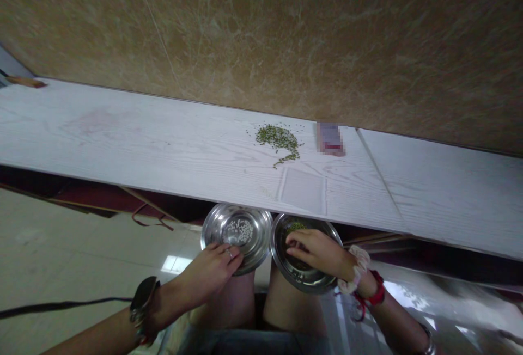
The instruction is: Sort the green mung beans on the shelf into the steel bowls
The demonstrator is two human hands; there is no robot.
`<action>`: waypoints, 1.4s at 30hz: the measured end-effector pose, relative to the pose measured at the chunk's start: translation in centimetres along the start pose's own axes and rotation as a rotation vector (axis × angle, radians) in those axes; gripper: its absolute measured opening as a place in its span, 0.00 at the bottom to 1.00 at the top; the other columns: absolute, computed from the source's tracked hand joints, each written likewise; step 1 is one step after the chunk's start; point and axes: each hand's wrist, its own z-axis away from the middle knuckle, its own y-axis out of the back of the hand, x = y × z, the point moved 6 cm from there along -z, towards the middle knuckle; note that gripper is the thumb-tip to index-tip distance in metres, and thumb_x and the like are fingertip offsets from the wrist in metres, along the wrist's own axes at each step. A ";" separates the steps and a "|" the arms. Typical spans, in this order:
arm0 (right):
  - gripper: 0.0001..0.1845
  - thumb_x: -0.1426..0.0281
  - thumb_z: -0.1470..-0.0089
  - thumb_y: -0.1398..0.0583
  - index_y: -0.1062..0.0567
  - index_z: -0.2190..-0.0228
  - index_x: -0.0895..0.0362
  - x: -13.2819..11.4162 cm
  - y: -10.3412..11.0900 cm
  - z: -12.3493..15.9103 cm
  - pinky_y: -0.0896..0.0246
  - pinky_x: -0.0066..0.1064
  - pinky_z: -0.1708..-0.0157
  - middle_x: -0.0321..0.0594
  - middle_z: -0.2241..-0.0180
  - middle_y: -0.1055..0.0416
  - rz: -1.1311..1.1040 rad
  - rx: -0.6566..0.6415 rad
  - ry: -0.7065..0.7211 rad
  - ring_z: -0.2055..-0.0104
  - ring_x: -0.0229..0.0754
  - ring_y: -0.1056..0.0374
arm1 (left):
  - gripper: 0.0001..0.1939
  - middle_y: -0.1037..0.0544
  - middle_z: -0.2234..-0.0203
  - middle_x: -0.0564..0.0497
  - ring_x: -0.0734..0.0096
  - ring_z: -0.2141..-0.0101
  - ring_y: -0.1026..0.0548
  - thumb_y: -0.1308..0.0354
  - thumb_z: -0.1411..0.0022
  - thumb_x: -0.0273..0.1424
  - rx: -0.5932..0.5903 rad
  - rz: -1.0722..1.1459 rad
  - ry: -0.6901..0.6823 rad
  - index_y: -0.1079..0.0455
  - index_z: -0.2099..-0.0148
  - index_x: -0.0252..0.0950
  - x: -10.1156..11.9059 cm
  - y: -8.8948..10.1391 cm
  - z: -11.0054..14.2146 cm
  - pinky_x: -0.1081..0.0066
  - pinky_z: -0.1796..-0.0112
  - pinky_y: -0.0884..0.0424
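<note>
Two steel bowls rest on my knees below the edge of a white tabletop. The left bowl holds a small heap of white grains. My left hand grips its near rim, fingers curled over the edge. The right bowl holds some green beans at its far side. My right hand lies inside this bowl, fingers bent down onto its bottom; what they pinch, if anything, is hidden. A pile of green beans lies on the tabletop, beyond both bowls.
A small blurred packet lies right of the bean pile. A brown marbled wall rises behind the table. A wooden stick sits at the far left end. A black cable runs over the glossy floor at left.
</note>
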 end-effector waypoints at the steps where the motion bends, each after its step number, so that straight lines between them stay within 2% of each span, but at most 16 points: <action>1: 0.08 0.70 0.44 0.43 0.25 0.64 0.59 -0.1 0.2 0.0 0.37 0.30 0.63 0.42 0.66 0.25 -0.004 0.002 0.002 0.65 0.38 0.30 | 0.19 0.23 0.53 0.42 0.58 0.53 0.25 0.49 0.38 0.18 0.019 0.001 0.003 0.30 0.46 0.32 0.0 0.2 -0.1 0.62 0.54 0.29; 6: 0.09 0.69 0.44 0.42 0.24 0.63 0.59 -0.9 0.4 0.3 0.38 0.27 0.65 0.43 0.66 0.25 -0.073 -0.026 0.037 0.66 0.37 0.31 | 0.20 0.22 0.54 0.42 0.61 0.54 0.24 0.49 0.39 0.16 0.056 -0.034 -0.014 0.30 0.47 0.33 0.4 -0.2 0.1 0.64 0.56 0.28; 12: 0.11 0.64 0.48 0.37 0.25 0.65 0.59 -0.7 -2.2 0.7 0.40 0.26 0.69 0.40 0.68 0.26 -0.066 -0.148 0.061 0.69 0.36 0.33 | 0.18 0.21 0.56 0.42 0.60 0.53 0.25 0.47 0.38 0.17 0.073 -0.086 -0.042 0.29 0.47 0.32 1.0 -1.1 0.8 0.64 0.54 0.29; 18: 0.18 0.57 0.54 0.34 0.25 0.66 0.58 0.1 -3.3 1.5 0.42 0.27 0.67 0.38 0.68 0.27 0.058 -0.114 0.131 0.67 0.37 0.34 | 0.18 0.21 0.57 0.42 0.61 0.54 0.25 0.48 0.38 0.17 0.116 -0.057 -0.042 0.30 0.47 0.32 1.1 -1.1 0.5 0.64 0.54 0.30; 23: 0.12 0.62 0.54 0.34 0.25 0.71 0.57 -0.6 -3.3 1.6 0.43 0.26 0.69 0.36 0.70 0.26 0.127 -0.185 0.157 0.68 0.36 0.33 | 0.18 0.22 0.57 0.43 0.62 0.54 0.25 0.50 0.38 0.16 0.094 -0.065 -0.057 0.30 0.47 0.32 1.1 -0.8 0.4 0.65 0.55 0.30; 27: 0.06 0.67 0.53 0.38 0.24 0.74 0.58 -2.2 -4.0 1.6 0.44 0.29 0.70 0.39 0.72 0.24 0.341 -0.225 0.140 0.70 0.38 0.31 | 0.18 0.22 0.56 0.42 0.61 0.53 0.25 0.49 0.38 0.17 0.090 -0.052 -0.057 0.31 0.47 0.32 0.6 -1.1 0.7 0.65 0.54 0.31; 30: 0.09 0.70 0.51 0.41 0.23 0.69 0.61 -3.6 -4.8 1.6 0.41 0.34 0.69 0.46 0.70 0.23 0.548 -0.213 0.055 0.68 0.45 0.28 | 0.19 0.22 0.55 0.42 0.60 0.53 0.26 0.49 0.39 0.16 0.071 -0.046 -0.058 0.31 0.47 0.32 0.3 -1.5 0.8 0.65 0.53 0.31; 33: 0.09 0.74 0.50 0.41 0.24 0.66 0.64 -4.6 -5.6 1.6 0.41 0.35 0.75 0.51 0.67 0.23 0.675 -0.156 -0.008 0.67 0.48 0.27 | 0.20 0.22 0.55 0.42 0.60 0.52 0.26 0.50 0.39 0.15 0.043 -0.036 -0.062 0.31 0.46 0.32 0.3 -1.6 0.6 0.64 0.53 0.31; 36: 0.09 0.81 0.49 0.44 0.26 0.66 0.63 -4.9 -6.1 1.7 0.48 0.31 0.82 0.50 0.69 0.24 0.763 -0.081 -0.037 0.73 0.44 0.28 | 0.21 0.23 0.54 0.41 0.59 0.51 0.26 0.50 0.39 0.15 0.019 -0.017 -0.063 0.32 0.45 0.31 0.3 -1.4 0.4 0.63 0.52 0.31; 38: 0.10 0.84 0.48 0.46 0.27 0.68 0.62 -4.9 -6.2 1.8 0.51 0.30 0.85 0.48 0.71 0.25 0.800 -0.019 -0.006 0.76 0.42 0.29 | 0.21 0.23 0.53 0.40 0.58 0.51 0.26 0.51 0.38 0.15 0.004 -0.008 -0.065 0.32 0.44 0.31 0.2 -1.4 0.3 0.62 0.51 0.31; 42: 0.10 0.84 0.46 0.47 0.29 0.70 0.60 -4.6 -5.8 2.3 0.51 0.30 0.86 0.44 0.73 0.27 0.822 0.067 0.093 0.77 0.41 0.29 | 0.22 0.24 0.51 0.40 0.58 0.50 0.27 0.53 0.38 0.15 0.020 0.010 -0.070 0.33 0.44 0.31 0.1 -1.4 0.3 0.62 0.51 0.31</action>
